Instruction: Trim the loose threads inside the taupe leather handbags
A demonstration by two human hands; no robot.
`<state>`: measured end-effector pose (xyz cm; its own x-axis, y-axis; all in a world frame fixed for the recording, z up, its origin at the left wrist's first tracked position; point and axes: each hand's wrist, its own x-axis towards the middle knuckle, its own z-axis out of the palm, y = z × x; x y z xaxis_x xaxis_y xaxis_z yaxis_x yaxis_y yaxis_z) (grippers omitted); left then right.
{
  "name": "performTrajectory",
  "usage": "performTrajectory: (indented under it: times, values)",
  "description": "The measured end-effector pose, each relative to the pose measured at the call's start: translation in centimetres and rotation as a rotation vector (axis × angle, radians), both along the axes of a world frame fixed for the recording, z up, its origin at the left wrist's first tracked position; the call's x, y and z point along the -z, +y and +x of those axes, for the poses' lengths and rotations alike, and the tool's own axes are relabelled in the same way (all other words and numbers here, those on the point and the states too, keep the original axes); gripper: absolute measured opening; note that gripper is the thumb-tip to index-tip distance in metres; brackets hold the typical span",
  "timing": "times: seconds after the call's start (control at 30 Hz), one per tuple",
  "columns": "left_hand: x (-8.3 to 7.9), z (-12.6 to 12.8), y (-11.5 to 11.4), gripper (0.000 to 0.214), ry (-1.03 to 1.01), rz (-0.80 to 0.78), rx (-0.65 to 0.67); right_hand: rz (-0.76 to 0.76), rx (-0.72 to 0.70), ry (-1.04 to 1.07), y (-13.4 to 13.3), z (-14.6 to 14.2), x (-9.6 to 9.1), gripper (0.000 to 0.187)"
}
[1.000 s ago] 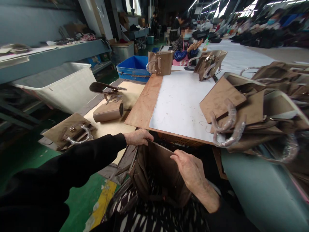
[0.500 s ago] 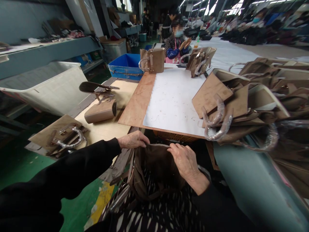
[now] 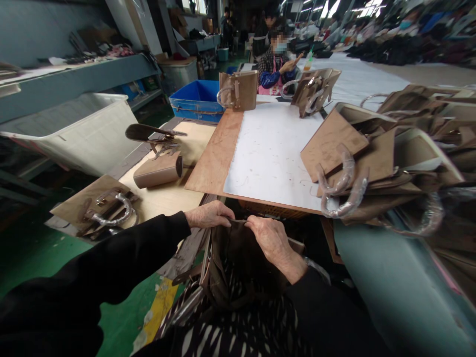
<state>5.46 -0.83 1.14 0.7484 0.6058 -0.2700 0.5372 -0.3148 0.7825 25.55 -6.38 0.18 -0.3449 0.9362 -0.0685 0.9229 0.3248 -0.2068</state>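
A brown handbag (image 3: 238,258) rests on my lap, its dark inner side towards me. My left hand (image 3: 210,215) pinches its top edge at the left. A short way to the right, my right hand (image 3: 273,240) grips the same edge between thumb and fingers. The stretch of edge between the two hands is short, and the cloth hangs down below it. Much of the bag's lower part is lost in shadow against my black-and-white patterned clothing.
Ahead is a wooden board (image 3: 208,163) with white paper (image 3: 271,153). A heap of brown handbags (image 3: 334,144) with plastic-wrapped handles lies right. More bags (image 3: 158,170) lie left, near a white bin (image 3: 82,134) and a blue crate (image 3: 195,101). A masked person (image 3: 277,69) sits beyond.
My right hand has moved left along the bag's edge, closer to my left hand. The edge between them has bunched up. The view has shifted slightly.
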Motion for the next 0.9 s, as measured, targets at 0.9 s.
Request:
performTrajectory:
  times: [0.9]
  values:
    - [0.2, 3.7, -0.4, 0.023, 0.061, 0.327, 0.122, -0.325, 0.147, 0.363, -3.0, 9.4, -0.7, 0.031]
